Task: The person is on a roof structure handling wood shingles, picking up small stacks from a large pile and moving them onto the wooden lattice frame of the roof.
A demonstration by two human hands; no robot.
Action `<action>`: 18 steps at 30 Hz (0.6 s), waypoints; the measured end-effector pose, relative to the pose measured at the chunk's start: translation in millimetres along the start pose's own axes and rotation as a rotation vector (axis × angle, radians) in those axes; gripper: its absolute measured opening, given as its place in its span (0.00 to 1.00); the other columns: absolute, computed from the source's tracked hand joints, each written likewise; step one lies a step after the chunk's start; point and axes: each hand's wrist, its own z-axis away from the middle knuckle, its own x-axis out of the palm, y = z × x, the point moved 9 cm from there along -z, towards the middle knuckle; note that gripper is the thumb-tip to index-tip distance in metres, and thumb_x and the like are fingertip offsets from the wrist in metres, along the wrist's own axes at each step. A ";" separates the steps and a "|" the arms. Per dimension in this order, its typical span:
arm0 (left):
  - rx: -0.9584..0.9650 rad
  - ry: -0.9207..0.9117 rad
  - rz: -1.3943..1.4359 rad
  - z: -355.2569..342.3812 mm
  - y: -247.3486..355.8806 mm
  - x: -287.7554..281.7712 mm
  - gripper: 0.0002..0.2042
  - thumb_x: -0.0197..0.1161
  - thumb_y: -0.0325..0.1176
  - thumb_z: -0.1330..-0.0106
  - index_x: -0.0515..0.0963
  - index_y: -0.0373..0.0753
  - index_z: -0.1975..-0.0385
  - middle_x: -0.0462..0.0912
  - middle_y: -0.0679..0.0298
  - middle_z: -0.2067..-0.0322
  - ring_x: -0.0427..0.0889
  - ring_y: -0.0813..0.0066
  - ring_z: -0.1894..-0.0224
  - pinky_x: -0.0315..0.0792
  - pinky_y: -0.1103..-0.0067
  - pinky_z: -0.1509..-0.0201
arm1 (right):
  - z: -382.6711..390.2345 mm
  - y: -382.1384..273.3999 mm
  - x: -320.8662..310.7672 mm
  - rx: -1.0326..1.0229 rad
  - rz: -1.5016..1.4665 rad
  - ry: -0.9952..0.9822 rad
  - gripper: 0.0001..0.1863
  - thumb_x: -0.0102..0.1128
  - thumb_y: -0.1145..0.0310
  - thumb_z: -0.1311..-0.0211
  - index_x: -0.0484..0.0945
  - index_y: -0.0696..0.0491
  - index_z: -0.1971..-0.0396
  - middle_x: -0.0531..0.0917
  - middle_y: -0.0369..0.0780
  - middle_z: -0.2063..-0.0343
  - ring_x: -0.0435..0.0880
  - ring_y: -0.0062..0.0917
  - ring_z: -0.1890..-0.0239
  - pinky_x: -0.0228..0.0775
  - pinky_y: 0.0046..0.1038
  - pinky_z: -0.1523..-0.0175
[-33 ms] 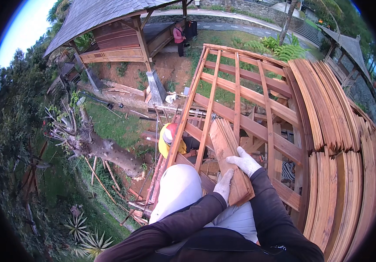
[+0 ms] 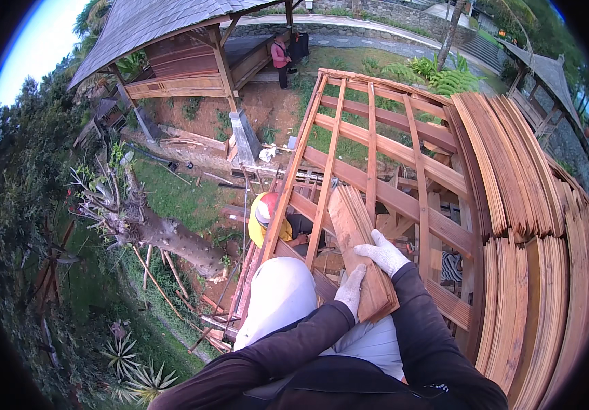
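Nothing has visibly shifted: right of the lower centre, the gloved left hand [image 2: 351, 290] and right hand [image 2: 385, 253] stay half-closed on stacked boards [image 2: 357, 236], the work no further along.

Left hand [image 2: 350, 292] is clamped on the shingle bundle [image 2: 357, 229]'s left edge, right hand [image 2: 386, 255] on its right (both gloved btw), forearms [image 2: 425, 321] angled in toward it.

- Open, sloping frame of reddish-brown wooden beams [image 2: 400, 203]
- Thin, straight brown wooden battens [image 2: 371, 143] lying across the beams
- Flat reddish-brown wooden boards [image 2: 506, 164] packed along the frame's right side, in at least 2 rows
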 end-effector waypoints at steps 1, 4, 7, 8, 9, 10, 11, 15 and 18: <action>-0.009 0.007 -0.001 2.4 0.5 2.5 0.26 0.62 0.47 0.28 0.68 0.42 0.34 0.82 0.55 0.49 0.87 0.59 0.54 0.83 0.65 0.48 | -1.3 2.5 -1.6 -0.003 -0.006 0.004 0.61 0.75 0.52 0.45 0.44 0.71 0.26 0.54 0.59 0.26 0.55 0.42 0.23 0.50 0.30 0.23; 0.004 0.011 -0.004 7.5 3.3 8.1 0.26 0.62 0.46 0.27 0.67 0.42 0.34 0.82 0.55 0.50 0.87 0.60 0.54 0.83 0.65 0.49 | -4.6 9.9 -3.9 -0.010 -0.011 0.013 0.61 0.74 0.52 0.45 0.44 0.72 0.26 0.55 0.59 0.26 0.55 0.42 0.23 0.51 0.30 0.23; 0.002 -0.006 0.006 9.3 5.6 11.3 0.26 0.61 0.45 0.27 0.67 0.42 0.34 0.82 0.55 0.50 0.87 0.60 0.54 0.83 0.65 0.49 | -3.7 7.5 -3.3 -0.011 0.009 0.018 0.61 0.73 0.51 0.45 0.44 0.72 0.26 0.55 0.59 0.26 0.55 0.42 0.23 0.50 0.29 0.23; 0.006 -0.009 0.013 10.3 6.8 12.6 0.26 0.61 0.45 0.27 0.67 0.42 0.34 0.82 0.56 0.50 0.87 0.60 0.54 0.83 0.65 0.49 | -2.7 6.4 -2.5 -0.012 0.018 0.016 0.61 0.73 0.49 0.45 0.45 0.72 0.27 0.56 0.60 0.26 0.55 0.43 0.23 0.49 0.29 0.23; 0.010 -0.013 0.019 11.4 7.6 14.0 0.25 0.61 0.45 0.27 0.67 0.42 0.34 0.82 0.56 0.50 0.87 0.60 0.54 0.83 0.65 0.49 | -1.9 4.9 -2.1 -0.012 0.027 0.015 0.62 0.72 0.47 0.45 0.45 0.73 0.27 0.56 0.60 0.26 0.54 0.43 0.22 0.48 0.29 0.22; 0.013 -0.017 0.026 12.2 8.4 15.1 0.25 0.61 0.45 0.27 0.67 0.42 0.34 0.82 0.56 0.50 0.87 0.60 0.54 0.83 0.64 0.49 | -0.9 3.1 -1.9 -0.012 0.031 0.015 0.62 0.72 0.47 0.45 0.45 0.73 0.27 0.56 0.60 0.26 0.54 0.43 0.22 0.47 0.29 0.22; 0.009 -0.023 0.029 12.3 8.6 15.5 0.25 0.61 0.45 0.27 0.67 0.42 0.34 0.82 0.56 0.49 0.87 0.60 0.54 0.83 0.64 0.49 | 0.1 1.1 -1.8 -0.012 0.034 0.015 0.62 0.72 0.47 0.45 0.44 0.73 0.27 0.56 0.60 0.26 0.54 0.43 0.22 0.47 0.29 0.22; 0.005 -0.024 0.017 11.5 6.8 15.4 0.25 0.61 0.45 0.26 0.67 0.42 0.34 0.82 0.56 0.49 0.86 0.60 0.54 0.83 0.64 0.49 | -3.1 5.7 -2.8 -0.018 0.007 0.009 0.62 0.72 0.48 0.46 0.44 0.73 0.27 0.56 0.60 0.26 0.54 0.43 0.22 0.48 0.29 0.22; 0.006 -0.026 0.032 6.8 6.2 6.9 0.26 0.62 0.43 0.28 0.66 0.42 0.35 0.81 0.55 0.49 0.86 0.59 0.54 0.84 0.63 0.51 | -1.6 1.9 1.8 -0.017 -0.012 0.001 0.62 0.73 0.48 0.46 0.45 0.73 0.27 0.56 0.61 0.27 0.55 0.43 0.23 0.48 0.29 0.23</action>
